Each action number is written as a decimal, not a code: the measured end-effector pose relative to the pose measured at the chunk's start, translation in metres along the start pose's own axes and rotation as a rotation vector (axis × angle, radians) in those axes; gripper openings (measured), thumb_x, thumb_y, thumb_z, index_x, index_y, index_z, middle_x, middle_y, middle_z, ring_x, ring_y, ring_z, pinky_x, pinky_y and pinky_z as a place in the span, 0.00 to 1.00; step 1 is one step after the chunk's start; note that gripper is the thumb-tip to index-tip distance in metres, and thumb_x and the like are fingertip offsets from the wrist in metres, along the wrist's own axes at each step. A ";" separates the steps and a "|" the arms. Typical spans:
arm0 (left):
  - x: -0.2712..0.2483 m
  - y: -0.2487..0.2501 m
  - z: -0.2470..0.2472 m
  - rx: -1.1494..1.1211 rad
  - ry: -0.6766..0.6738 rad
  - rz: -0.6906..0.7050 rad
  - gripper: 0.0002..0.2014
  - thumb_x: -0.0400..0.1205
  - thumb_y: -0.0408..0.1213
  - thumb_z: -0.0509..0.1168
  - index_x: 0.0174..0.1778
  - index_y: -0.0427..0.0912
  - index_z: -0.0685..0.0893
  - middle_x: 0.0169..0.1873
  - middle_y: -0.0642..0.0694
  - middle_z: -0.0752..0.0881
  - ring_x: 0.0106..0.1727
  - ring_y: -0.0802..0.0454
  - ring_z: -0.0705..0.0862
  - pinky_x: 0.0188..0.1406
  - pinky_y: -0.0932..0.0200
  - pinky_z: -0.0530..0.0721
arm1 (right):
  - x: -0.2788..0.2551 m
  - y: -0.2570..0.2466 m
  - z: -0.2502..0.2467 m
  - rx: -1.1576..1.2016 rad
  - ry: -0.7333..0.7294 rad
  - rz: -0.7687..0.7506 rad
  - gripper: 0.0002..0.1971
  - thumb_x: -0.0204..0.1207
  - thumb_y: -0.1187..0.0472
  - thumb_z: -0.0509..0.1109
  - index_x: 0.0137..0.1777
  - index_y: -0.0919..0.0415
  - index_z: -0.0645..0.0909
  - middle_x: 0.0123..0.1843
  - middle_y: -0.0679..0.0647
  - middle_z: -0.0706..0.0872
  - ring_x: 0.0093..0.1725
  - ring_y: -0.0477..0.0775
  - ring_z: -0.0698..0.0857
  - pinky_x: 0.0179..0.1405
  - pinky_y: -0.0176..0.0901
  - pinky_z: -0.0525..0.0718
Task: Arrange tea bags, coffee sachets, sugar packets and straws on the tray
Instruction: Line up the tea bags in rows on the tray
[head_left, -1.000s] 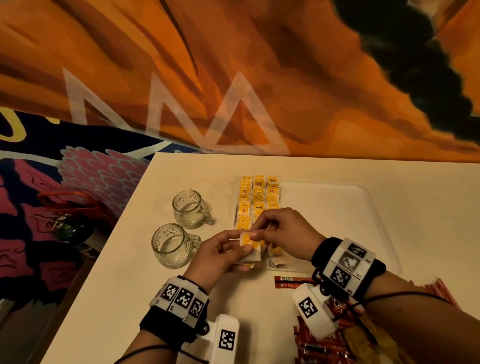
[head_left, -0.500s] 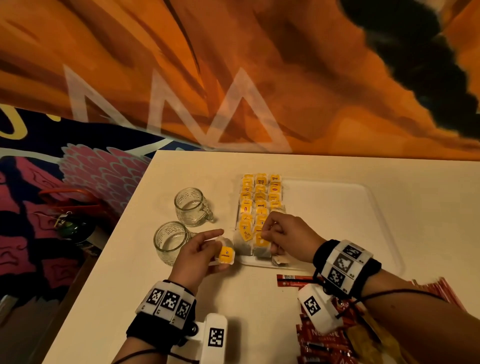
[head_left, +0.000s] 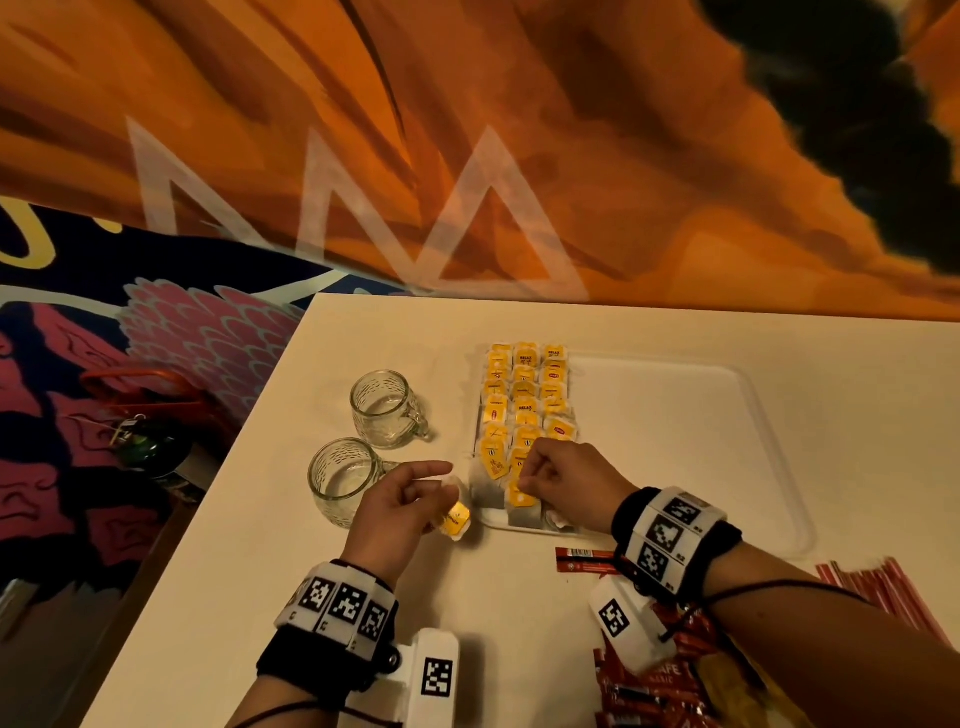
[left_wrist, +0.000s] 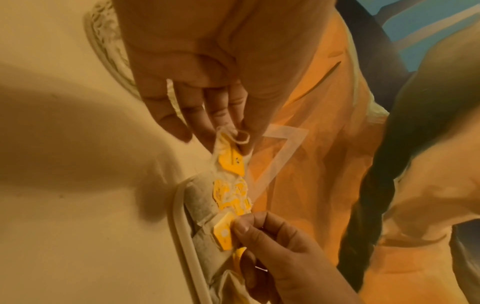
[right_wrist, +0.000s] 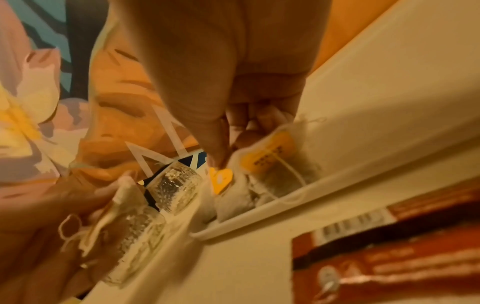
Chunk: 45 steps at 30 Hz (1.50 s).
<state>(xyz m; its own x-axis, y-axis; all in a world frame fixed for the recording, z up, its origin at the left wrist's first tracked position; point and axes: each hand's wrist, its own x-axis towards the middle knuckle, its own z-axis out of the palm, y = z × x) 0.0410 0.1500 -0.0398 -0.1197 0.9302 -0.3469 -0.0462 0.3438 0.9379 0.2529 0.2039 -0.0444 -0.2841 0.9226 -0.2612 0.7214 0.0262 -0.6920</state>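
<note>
A white tray (head_left: 675, 441) lies on the table, with three columns of yellow-tagged tea bags (head_left: 524, 400) along its left side. My left hand (head_left: 439, 491) pinches a loose tea bag (head_left: 454, 519) just left of the tray's near-left corner, with the index finger stretched out. In the left wrist view that tea bag (left_wrist: 231, 158) hangs from my fingertips. My right hand (head_left: 524, 480) pinches the yellow tag (head_left: 519, 496) of a tea bag lying in the nearest row of the tray; its thumb sits on the tag (right_wrist: 221, 179).
Two glass mugs (head_left: 387, 408) (head_left: 343, 475) stand left of the tray, the nearer one close to my left hand. One red coffee sachet (head_left: 587, 558) lies before the tray, more (head_left: 649, 686) under my right forearm. Red-and-white straws (head_left: 883, 592) lie at the right.
My hands have parted. The left hand drew left and toward me with one tea bag. The right hand moved down onto the tray's nearest row with another.
</note>
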 end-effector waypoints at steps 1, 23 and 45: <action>0.000 0.000 0.001 0.007 0.009 0.009 0.11 0.76 0.27 0.71 0.49 0.47 0.87 0.33 0.48 0.87 0.31 0.58 0.82 0.36 0.62 0.78 | 0.000 0.001 -0.001 -0.021 0.016 0.003 0.04 0.76 0.56 0.73 0.46 0.55 0.82 0.41 0.52 0.88 0.40 0.50 0.84 0.36 0.35 0.76; -0.007 0.024 0.024 -0.281 -0.258 -0.044 0.16 0.74 0.35 0.70 0.59 0.41 0.85 0.44 0.42 0.89 0.37 0.51 0.85 0.36 0.61 0.86 | -0.016 -0.056 -0.034 0.148 -0.100 -0.155 0.09 0.69 0.63 0.79 0.37 0.57 0.80 0.27 0.45 0.79 0.25 0.39 0.75 0.30 0.34 0.74; 0.014 -0.012 0.002 0.482 -0.255 0.091 0.26 0.59 0.51 0.75 0.55 0.62 0.85 0.37 0.50 0.86 0.33 0.57 0.81 0.40 0.60 0.79 | 0.003 -0.048 -0.011 -0.242 -0.190 -0.225 0.08 0.75 0.61 0.72 0.53 0.52 0.88 0.48 0.49 0.91 0.48 0.45 0.86 0.50 0.42 0.83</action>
<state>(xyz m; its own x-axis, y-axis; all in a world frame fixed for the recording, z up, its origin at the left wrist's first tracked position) 0.0421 0.1588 -0.0561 0.1447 0.9398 -0.3095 0.4195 0.2250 0.8794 0.2242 0.2098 -0.0045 -0.5482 0.7961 -0.2562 0.7494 0.3315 -0.5732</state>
